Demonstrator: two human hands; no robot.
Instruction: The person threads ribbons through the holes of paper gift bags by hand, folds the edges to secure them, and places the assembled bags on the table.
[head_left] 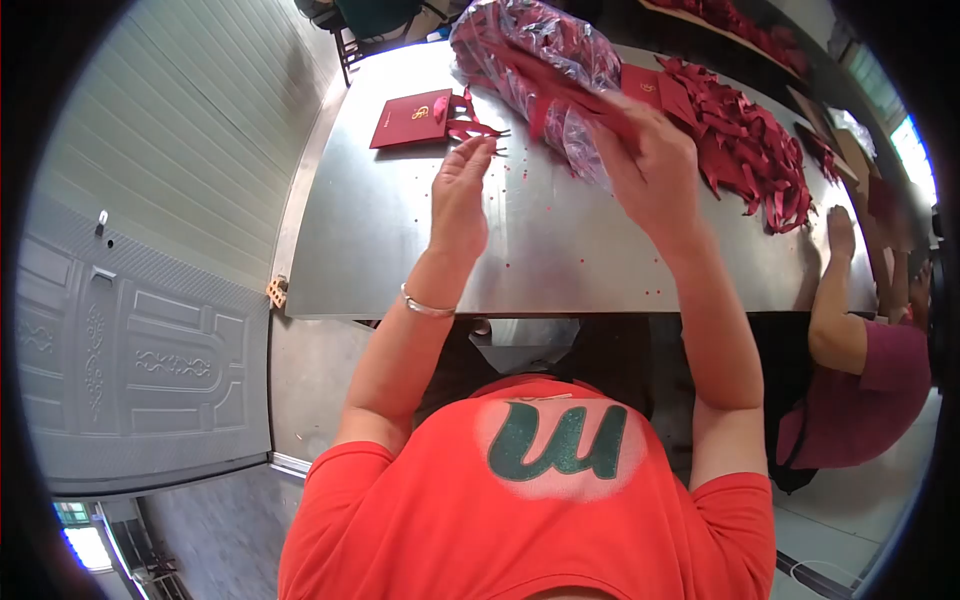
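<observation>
My left hand [462, 195], with a bracelet on its wrist, is raised over the metal table, thumb and fingers pinched together. What it pinches, if anything, is too small to make out. Just beyond the fingertips are the dark-tipped ends of a red ribbon [470, 128] on a flat red paper gift bag [405, 122] with gold print. My right hand [655, 170] is closed on a red ribbon [575, 92], which is blurred and stretches up and left across a clear plastic sack [545, 45] of red material. Part of the ribbon is hidden by my fingers.
A heap of red ribbons [755, 150] lies at the table's right, beside another red gift bag [655, 90]. Small red bits are scattered over the metal table [400, 265]. At the right edge, a co-worker's arm [838, 300] reaches onto the table. A grey door stands at left.
</observation>
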